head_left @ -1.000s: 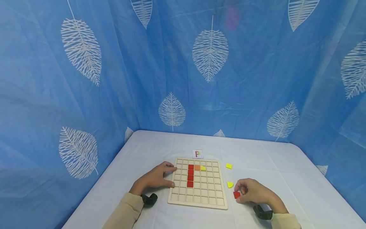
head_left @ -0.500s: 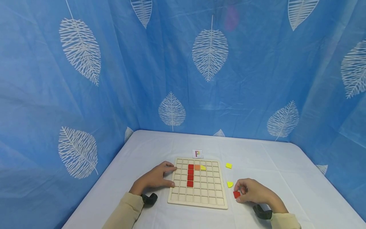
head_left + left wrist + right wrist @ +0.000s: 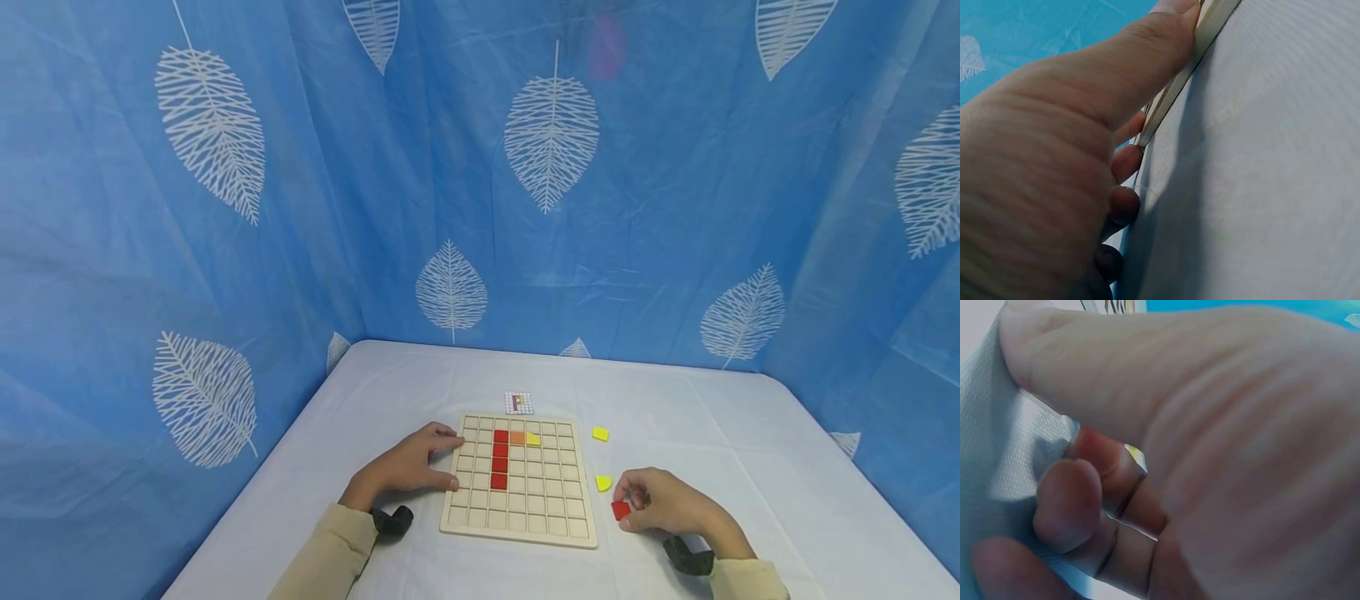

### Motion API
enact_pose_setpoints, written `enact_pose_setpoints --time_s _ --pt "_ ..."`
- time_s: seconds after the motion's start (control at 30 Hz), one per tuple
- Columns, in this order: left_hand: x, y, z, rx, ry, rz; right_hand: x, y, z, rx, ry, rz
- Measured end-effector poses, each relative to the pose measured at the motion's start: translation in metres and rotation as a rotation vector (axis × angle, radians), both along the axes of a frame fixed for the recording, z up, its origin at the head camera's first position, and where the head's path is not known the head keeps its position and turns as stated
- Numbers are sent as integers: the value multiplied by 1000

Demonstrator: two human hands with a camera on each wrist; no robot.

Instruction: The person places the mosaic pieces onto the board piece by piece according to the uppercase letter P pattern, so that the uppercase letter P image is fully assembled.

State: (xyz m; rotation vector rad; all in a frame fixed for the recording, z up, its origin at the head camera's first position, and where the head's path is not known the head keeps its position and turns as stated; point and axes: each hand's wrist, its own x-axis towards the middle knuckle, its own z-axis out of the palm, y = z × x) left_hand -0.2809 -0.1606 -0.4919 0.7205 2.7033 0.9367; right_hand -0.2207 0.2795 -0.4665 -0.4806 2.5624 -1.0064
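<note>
A pale wooden grid board lies on the table in the head view. Set in its cells are a column of several red square tiles, an orange tile and a yellow tile. My left hand touches the board's left edge, thumb and index finger spread apart along it; the left wrist view shows the thumb against the rim. Right of the board, my right hand pinches a loose red square tile at the table surface between thumb and fingertip. In the right wrist view the thumb mostly hides that tile.
A yellow piece with a rounded corner lies between the board and my right hand. Farther back is another yellow piece. Behind the board lies a small printed pattern card. Blue leaf-print curtains surround the white-covered table.
</note>
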Motion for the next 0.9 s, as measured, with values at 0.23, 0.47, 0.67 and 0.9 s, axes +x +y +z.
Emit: enact_pose_setpoints --time_s 0.23,0.47,0.67,0.9 --pt "-2 -1 -3 -2 0 9 3 -1 3 -8 -4 1" --pt "-3 -2 -5 -5 8 4 2 0 2 -15 6 10" --pt "-4 -2 -4 1 -5 -2 -1 1 1 -15 5 9" --pt "-2 -1 -1 1 -5 4 -3 3 1 -20 20 5"
